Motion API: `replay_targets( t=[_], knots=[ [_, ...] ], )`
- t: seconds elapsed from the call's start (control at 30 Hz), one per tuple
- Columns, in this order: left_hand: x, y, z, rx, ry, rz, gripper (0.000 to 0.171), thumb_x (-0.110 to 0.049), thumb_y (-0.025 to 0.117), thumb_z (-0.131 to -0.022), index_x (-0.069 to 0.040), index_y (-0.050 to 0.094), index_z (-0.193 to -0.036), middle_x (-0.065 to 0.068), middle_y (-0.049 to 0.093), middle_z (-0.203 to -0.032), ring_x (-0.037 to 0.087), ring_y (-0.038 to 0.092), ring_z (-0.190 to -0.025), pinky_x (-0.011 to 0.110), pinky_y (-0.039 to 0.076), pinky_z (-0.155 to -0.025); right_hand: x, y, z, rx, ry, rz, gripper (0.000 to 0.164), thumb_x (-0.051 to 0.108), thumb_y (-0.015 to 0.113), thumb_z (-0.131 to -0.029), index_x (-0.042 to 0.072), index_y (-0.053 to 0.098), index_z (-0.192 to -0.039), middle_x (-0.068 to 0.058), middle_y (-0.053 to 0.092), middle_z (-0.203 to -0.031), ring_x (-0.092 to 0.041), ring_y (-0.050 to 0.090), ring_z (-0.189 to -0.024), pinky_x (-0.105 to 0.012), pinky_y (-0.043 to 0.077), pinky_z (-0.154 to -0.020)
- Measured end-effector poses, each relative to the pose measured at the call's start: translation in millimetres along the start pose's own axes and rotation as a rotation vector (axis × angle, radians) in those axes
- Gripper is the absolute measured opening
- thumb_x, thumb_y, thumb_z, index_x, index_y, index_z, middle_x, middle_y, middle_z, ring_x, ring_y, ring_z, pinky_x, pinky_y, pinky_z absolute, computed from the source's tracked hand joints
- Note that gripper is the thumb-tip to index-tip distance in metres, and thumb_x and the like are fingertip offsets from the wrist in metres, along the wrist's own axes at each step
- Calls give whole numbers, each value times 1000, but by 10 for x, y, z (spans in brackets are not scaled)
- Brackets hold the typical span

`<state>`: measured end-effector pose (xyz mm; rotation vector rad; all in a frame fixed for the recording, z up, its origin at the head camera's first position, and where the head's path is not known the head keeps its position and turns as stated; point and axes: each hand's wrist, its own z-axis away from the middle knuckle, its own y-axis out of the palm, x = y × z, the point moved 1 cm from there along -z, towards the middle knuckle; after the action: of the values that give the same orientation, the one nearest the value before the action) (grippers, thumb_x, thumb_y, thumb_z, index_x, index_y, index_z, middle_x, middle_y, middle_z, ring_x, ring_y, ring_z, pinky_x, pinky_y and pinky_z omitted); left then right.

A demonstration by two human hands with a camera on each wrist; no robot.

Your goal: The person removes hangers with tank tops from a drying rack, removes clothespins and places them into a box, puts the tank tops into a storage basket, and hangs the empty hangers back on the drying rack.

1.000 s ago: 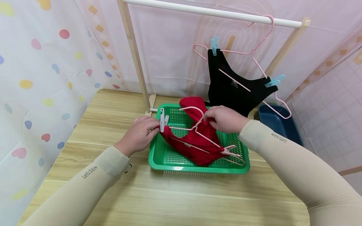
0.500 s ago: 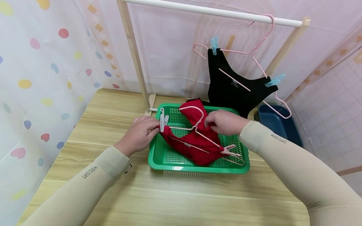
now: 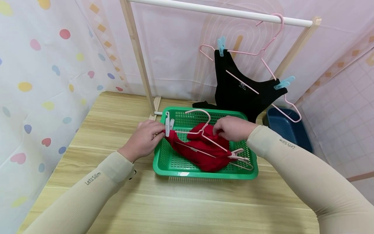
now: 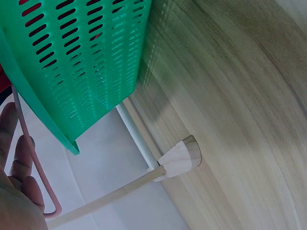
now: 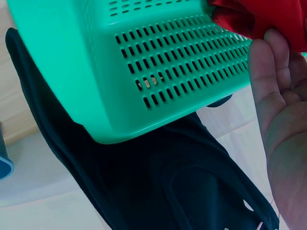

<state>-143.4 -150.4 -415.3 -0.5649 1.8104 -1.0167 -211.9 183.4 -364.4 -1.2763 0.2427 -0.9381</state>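
Note:
A red top (image 3: 211, 162) lies over a pale pink hanger (image 3: 201, 110) inside a green basket (image 3: 204, 176). A white clothespin (image 3: 167, 125) holds its left strap, and a pale pink clothespin (image 3: 236, 155) sits on its right one. My left hand (image 3: 143, 138) grips the hanger's left end beside the white clothespin; in the left wrist view the hanger arm (image 4: 36, 158) runs across the fingers. With its fingertips my right hand (image 3: 233, 127) pinches bunched red cloth behind the hanger hook. That cloth (image 5: 283, 21) also shows at the fingertips in the right wrist view.
Behind the basket stands a rack with a white bar (image 3: 219, 10) and wooden posts (image 3: 138, 55). From it hangs a black tank top (image 3: 233, 91) on a pink hanger (image 3: 268, 44) with blue clothespins (image 3: 221, 47). A dark blue bin (image 3: 287, 130) stands right of the table (image 3: 175, 208).
The red cloth that lay over the basket's back rim has come down into the basket, bunched behind the hanger. My right hand has shifted slightly; my left stays put.

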Motion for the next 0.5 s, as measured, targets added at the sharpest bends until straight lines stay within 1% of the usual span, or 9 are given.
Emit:
replay_targets(
  t=[0.23,0.5],
  knots=[
    [-18,-5,-10,6,-7,-7,17,-12,59,-105,-18,74,-103,4,76,-118,29,59,-116,50,36,-98,-11,-18,43,-13,-11,9,18,4,68,-99,16,79,-104,-1,76,-107,-16,64,-91,-39,57,-91],
    [-35,-7,-19,7,-22,-14,18,-14,59,-106,-17,77,-108,4,77,-118,28,60,-111,49,37,-98,-25,-31,94,-35,-4,-12,16,5,68,-100,15,79,-106,-1,77,-108,-14,67,-90,-38,59,-89]
  ],
)
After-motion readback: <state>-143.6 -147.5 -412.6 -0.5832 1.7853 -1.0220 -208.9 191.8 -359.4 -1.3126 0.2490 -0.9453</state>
